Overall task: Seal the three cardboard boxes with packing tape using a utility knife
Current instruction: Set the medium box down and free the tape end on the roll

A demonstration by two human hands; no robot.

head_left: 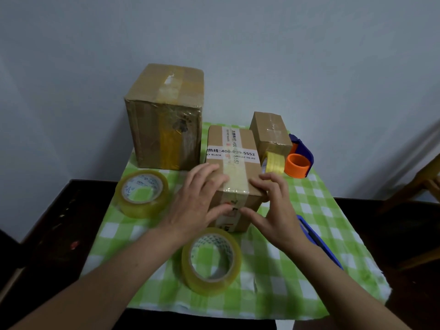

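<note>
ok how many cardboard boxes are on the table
3: a big box back left, a printed box in the middle, a small box back right. None seems hidden.

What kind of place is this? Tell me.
Likely a home packing corner: a green checked cloth over a dark table by a bare wall, with a taped cardboard box and a packing tape roll.

Light level: dim, soft and even, with a cool grey cast on the wall.
Shadows: faint and diffuse only.
Glare: mild sheen on the taped front of the large box.
Blur: fingertips of the left grip and right grip are smeared by motion; print on the middle box is legible.
Distortion: desk edges splay outward left and right, and its dark surface lacks detail.
</note>
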